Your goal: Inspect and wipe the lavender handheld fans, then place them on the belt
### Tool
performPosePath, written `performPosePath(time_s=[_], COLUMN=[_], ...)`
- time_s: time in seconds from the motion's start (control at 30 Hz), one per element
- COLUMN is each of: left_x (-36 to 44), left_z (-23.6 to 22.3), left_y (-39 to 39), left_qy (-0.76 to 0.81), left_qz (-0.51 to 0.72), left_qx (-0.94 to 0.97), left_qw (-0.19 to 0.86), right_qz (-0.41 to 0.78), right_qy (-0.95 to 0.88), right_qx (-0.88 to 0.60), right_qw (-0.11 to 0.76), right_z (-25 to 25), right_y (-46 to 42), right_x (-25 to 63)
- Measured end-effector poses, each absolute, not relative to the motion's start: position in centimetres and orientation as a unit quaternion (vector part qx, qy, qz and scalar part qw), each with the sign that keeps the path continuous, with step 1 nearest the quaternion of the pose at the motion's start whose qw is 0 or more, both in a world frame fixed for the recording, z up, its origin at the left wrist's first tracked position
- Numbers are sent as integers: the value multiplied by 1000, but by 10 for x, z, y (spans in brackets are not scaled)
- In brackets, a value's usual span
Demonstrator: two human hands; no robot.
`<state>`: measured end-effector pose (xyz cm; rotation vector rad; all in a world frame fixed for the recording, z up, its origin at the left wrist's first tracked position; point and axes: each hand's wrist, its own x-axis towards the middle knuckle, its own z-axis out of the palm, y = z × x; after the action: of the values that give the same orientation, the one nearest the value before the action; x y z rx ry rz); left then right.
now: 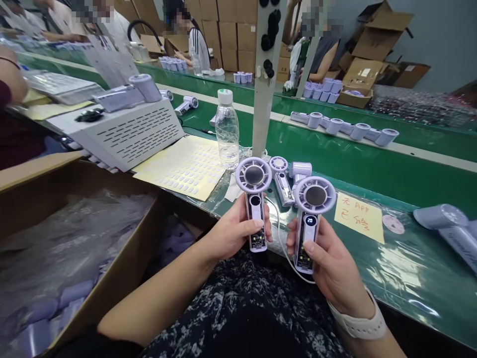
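Presently, left fingers [250, 227] are gripping one fan [254, 174], right fingers [317, 252] another fan [316, 195].
Slack cable [278, 233] is maybe risking a snag.

I count two handheld fans [254, 175], one in my left hand [231, 227] and one in my right hand [333, 261]. I see two loose fans [283, 188] just behind them, one fan on the box [144, 88], one fan at the right edge [441, 217] and four fans in a row [336, 126] across the green surface. On the near bench I count one bottle [228, 136], one handwritten note [359, 218] and one round disc [393, 224]. I cannot count the purple parts [76, 293] under the plastic.
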<state>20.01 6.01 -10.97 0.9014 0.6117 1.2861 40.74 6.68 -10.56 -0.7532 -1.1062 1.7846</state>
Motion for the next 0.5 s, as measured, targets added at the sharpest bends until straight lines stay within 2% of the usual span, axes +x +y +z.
performPosePath(time_s=[0.5], left_x=[208], left_z=[-118], left_y=[64], left_qy=[270], left_qz=[544], left_qx=[384], left_qw=[695], right_qz=[731], right_qy=[-417], right_qx=[-293], right_qw=[454], right_z=[-111], right_y=[64], right_x=[410])
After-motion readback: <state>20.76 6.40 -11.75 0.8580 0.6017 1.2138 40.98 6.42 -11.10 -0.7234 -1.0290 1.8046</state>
